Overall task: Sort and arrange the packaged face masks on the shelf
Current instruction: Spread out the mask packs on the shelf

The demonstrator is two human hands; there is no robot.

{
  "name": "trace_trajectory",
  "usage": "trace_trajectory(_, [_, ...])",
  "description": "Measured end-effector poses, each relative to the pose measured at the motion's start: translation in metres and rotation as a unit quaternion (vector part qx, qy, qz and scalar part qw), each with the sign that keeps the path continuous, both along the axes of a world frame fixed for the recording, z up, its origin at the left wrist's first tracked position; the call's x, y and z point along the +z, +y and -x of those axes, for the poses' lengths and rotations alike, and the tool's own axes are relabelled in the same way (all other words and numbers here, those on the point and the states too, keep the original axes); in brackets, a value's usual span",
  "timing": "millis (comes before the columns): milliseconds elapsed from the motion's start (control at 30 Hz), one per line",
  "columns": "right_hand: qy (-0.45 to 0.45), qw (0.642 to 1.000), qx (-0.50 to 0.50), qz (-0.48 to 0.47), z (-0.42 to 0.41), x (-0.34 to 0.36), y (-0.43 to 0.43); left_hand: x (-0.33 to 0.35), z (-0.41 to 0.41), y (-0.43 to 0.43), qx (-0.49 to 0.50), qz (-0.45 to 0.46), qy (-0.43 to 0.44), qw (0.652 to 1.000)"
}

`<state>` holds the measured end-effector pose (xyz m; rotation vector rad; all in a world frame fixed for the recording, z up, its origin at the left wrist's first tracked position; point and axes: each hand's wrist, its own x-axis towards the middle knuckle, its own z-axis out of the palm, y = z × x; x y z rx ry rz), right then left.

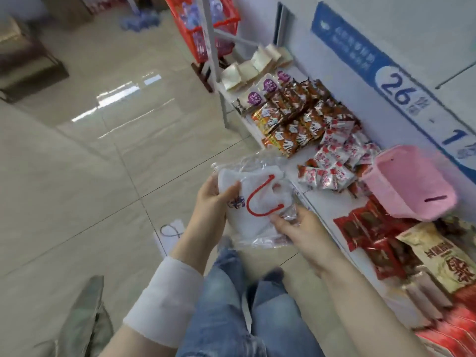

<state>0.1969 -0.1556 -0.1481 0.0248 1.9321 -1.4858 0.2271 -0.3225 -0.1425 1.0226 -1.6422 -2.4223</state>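
A mask pack (257,210) is held over the floor, just beside the shelf (319,199), not on it yet. It's gripped on the left edge by the left hand (215,199), thumb curled over the front, and pinched at the lower right corner by the right hand (293,228). Another pack (171,231) is seen on the floor below. A pink basket (409,184) is tipped among snacks (327,173).

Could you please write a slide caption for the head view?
A person's left hand and right hand hold a bagged white face mask beside a snack-laden shelf and pink basket.
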Motion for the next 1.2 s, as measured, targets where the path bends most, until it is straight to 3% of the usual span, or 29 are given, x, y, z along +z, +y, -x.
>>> trace_trajectory(267, [-0.076,0.994,0.072,0.004,-0.013,-0.015,-0.124,-0.027,-0.044,-0.112,0.152,-0.054,-0.014,0.987])
trace_trajectory(433, [-0.059,0.994,0.091,-0.002,-0.010,-0.022,-0.207,-0.032,-0.057,-0.193,0.185,-0.106,0.029,0.977])
trace_trajectory(700, [-0.063,0.990,0.123,0.027,0.017,-0.028,-0.289,-0.038,-0.042,-0.274,0.236,-0.115,0.010,0.965])
trace_trajectory(833, [-0.048,0.990,0.131,0.010,0.054,-0.029,-0.318,-0.040,-0.006,-0.303,0.256,-0.120,0.028,0.959])
trace_trajectory(933, [0.013,0.991,0.130,0.009,0.098,-0.012,-0.336,-0.026,0.042,-0.323,0.241,-0.110,0.059,0.963])
trace_trajectory(1200, [0.154,0.988,0.008,0.032,0.237,0.075,-0.338,0.064,0.227,-0.342,0.081,-0.064,0.181,0.978])
